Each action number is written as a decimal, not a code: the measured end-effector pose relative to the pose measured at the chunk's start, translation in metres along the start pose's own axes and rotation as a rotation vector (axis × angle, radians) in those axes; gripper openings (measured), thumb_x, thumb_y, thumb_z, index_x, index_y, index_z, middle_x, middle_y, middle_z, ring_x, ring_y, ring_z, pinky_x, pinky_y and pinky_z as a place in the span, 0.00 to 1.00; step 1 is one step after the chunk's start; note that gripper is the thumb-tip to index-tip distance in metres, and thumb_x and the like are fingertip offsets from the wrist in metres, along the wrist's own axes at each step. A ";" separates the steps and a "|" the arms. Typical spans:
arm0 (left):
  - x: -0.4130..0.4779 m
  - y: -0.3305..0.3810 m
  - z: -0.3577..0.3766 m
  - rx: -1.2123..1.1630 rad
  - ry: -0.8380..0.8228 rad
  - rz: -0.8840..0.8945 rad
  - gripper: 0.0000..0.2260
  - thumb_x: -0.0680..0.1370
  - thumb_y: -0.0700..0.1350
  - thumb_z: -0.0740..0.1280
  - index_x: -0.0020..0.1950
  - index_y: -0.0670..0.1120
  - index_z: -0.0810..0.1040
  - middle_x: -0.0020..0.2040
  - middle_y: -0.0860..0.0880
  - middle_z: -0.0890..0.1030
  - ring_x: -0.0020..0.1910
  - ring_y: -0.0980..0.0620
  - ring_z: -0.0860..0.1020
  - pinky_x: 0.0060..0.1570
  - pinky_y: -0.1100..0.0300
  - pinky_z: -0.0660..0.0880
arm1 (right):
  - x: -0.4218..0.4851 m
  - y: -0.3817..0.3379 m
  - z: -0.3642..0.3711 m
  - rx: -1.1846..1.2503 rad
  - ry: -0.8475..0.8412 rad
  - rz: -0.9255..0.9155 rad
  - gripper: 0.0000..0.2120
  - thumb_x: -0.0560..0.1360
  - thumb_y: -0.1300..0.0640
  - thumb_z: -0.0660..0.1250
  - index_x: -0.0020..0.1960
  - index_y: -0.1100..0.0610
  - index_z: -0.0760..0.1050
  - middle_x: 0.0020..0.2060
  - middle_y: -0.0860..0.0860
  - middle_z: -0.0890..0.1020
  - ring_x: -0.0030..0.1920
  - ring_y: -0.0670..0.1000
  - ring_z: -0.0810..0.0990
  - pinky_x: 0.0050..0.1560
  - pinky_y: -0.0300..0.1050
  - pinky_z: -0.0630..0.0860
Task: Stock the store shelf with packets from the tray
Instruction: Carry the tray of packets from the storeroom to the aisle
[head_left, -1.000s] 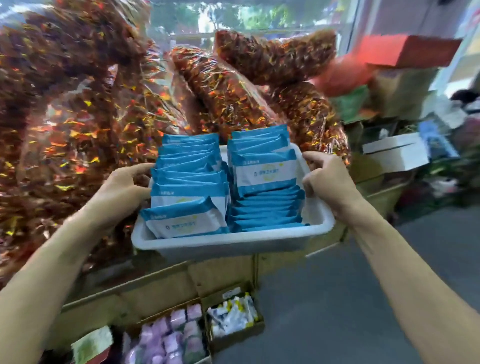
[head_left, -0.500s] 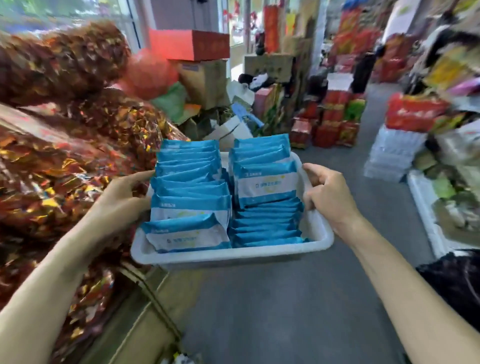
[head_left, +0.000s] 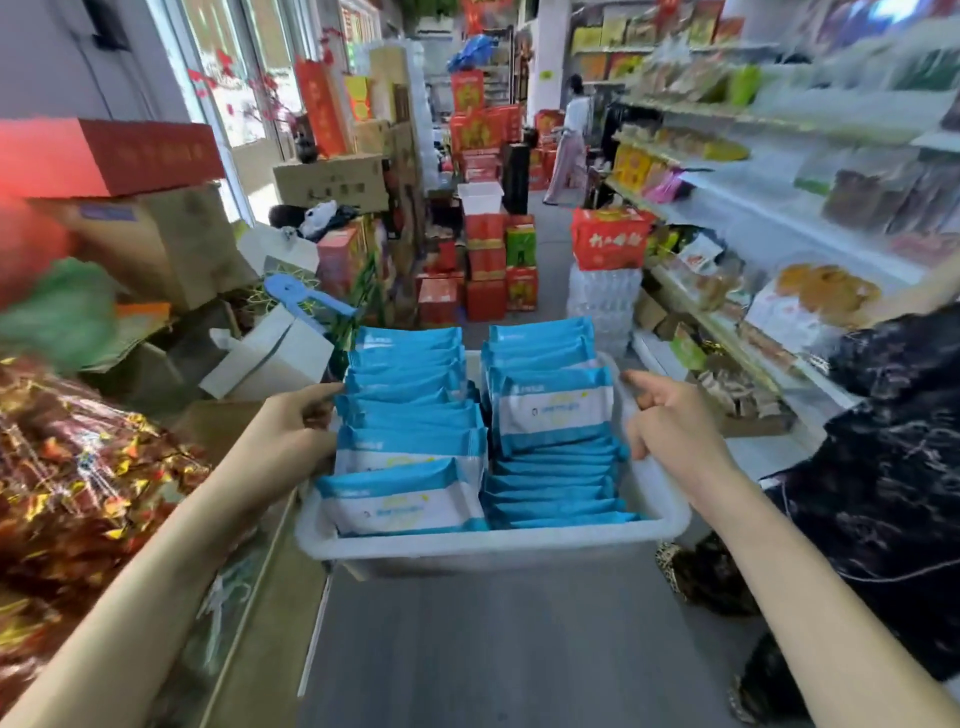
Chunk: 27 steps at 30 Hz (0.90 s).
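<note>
Left grip (head_left: 296, 431) and right grip (head_left: 670, 431) clasp opposite rims of the white tray (head_left: 493, 548), which holds two rows of blue packets (head_left: 410, 501). A blurred shelf (head_left: 779, 208), probably of snacks, stands to the right.

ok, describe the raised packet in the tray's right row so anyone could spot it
Find the white tray carried between the left hand and right hand. It holds two rows of blue packets; take the row by the right hand. The raised packet there alone shows its white front; those nearer the camera show only blue edges.
</note>
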<state>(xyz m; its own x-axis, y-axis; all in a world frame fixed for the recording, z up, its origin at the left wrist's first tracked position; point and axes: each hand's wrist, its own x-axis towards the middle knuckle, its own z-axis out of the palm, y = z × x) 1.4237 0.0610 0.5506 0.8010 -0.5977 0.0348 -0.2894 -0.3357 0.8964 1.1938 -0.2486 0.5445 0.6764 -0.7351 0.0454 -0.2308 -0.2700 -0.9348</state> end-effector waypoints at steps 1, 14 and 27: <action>0.023 0.003 0.006 -0.007 -0.009 -0.002 0.27 0.72 0.36 0.71 0.67 0.59 0.77 0.46 0.63 0.87 0.45 0.58 0.87 0.37 0.63 0.82 | 0.020 0.004 -0.001 0.001 0.005 0.001 0.41 0.66 0.76 0.63 0.78 0.57 0.70 0.45 0.51 0.78 0.34 0.43 0.79 0.26 0.35 0.73; 0.313 0.019 0.064 -0.045 -0.044 0.050 0.23 0.72 0.37 0.69 0.52 0.68 0.81 0.44 0.61 0.87 0.40 0.61 0.86 0.31 0.70 0.77 | 0.312 0.023 0.006 -0.231 0.022 -0.020 0.28 0.65 0.69 0.62 0.63 0.55 0.79 0.34 0.45 0.82 0.36 0.47 0.80 0.31 0.56 0.75; 0.693 0.010 0.108 -0.069 -0.145 0.216 0.31 0.70 0.41 0.70 0.54 0.81 0.76 0.42 0.66 0.84 0.39 0.68 0.81 0.34 0.75 0.73 | 0.633 0.043 0.046 -0.411 0.158 0.016 0.27 0.75 0.56 0.67 0.74 0.48 0.74 0.30 0.44 0.76 0.28 0.44 0.73 0.29 0.42 0.65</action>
<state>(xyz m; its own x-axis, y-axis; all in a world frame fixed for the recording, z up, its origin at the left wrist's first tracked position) 1.9192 -0.4352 0.5359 0.6392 -0.7501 0.1695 -0.4052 -0.1412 0.9033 1.6444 -0.6967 0.5166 0.5627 -0.8186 0.1149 -0.5213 -0.4593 -0.7192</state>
